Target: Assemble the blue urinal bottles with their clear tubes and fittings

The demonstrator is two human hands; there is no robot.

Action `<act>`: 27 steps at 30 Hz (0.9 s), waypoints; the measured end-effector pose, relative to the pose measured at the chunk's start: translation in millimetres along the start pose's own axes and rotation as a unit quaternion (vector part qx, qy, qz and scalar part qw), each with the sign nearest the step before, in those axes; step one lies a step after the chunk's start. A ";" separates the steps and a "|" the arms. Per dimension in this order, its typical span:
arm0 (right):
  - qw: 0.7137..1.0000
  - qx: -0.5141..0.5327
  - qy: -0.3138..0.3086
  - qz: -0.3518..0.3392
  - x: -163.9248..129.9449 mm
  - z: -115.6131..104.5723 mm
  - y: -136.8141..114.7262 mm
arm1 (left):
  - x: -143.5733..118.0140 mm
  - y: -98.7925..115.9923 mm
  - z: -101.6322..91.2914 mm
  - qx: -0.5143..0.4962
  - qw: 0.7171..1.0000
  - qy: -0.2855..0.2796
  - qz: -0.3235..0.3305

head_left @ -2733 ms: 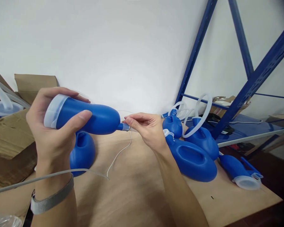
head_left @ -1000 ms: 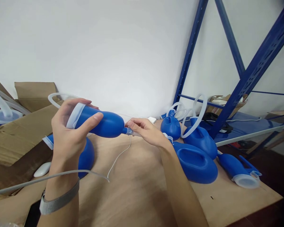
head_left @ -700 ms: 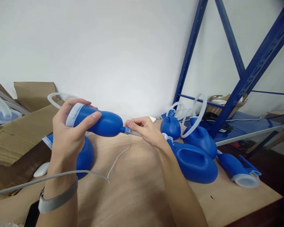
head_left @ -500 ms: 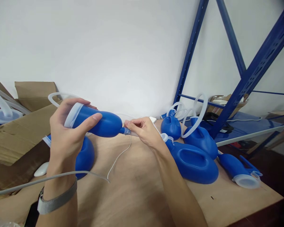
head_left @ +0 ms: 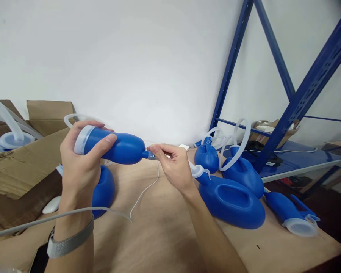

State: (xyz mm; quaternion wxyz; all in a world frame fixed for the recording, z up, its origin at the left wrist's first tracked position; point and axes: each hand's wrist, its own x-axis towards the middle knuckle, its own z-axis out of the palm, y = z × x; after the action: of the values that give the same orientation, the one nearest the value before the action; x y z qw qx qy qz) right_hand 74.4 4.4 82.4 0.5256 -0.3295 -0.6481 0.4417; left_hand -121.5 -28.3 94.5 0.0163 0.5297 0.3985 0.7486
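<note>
Bright, even, soft-shadowed light — sharp centre, warped, dark-cornered edges

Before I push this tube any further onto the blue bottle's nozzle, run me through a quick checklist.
1. Left hand wraps the blue bottle firmly: ok.
2. Right hand pinches the clear tube at the nozzle: ok.
3. Tube lined up with nozzle: ok.
4. Tube fully seated: cannot tell, fingertips hide the joint.
5. Tube's loose length hangs free over the table, unsnagged: ok.
</note>
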 end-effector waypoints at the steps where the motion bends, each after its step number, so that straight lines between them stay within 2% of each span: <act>1: 1.000 -0.002 -0.002 0.001 -0.1 0.8 0.5 | 0.1 1.3 -0.1 -0.020 1.000 0.008 -0.015; 5: 0.999 -0.020 -0.040 0.022 2.3 -2.2 0.3 | 0.8 3.1 0.3 -0.044 0.997 0.023 -0.065; 11: 0.991 -0.054 -0.103 0.063 12.4 -18.0 1.9 | 0.6 -0.1 5.3 -0.007 0.991 0.014 -0.135; 16: 0.993 0.002 -0.097 0.074 19.1 -20.2 8.2 | -1.4 -2.2 9.4 0.014 0.991 -0.002 -0.133; 20: 0.995 0.039 -0.067 0.070 19.2 -16.4 9.0 | -1.2 -4.0 8.6 0.016 0.991 -0.004 -0.134; 27: 0.996 0.046 -0.012 0.071 16.9 -9.2 10.8 | -4.1 0.8 6.1 0.044 0.996 -0.029 -0.072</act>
State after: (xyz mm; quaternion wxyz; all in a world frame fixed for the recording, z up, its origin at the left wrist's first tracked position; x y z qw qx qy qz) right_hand 79.1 25.8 79.7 0.5000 -0.3450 -0.6081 0.5111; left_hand -114.4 -27.2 92.5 0.0587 0.5208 0.4674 0.7119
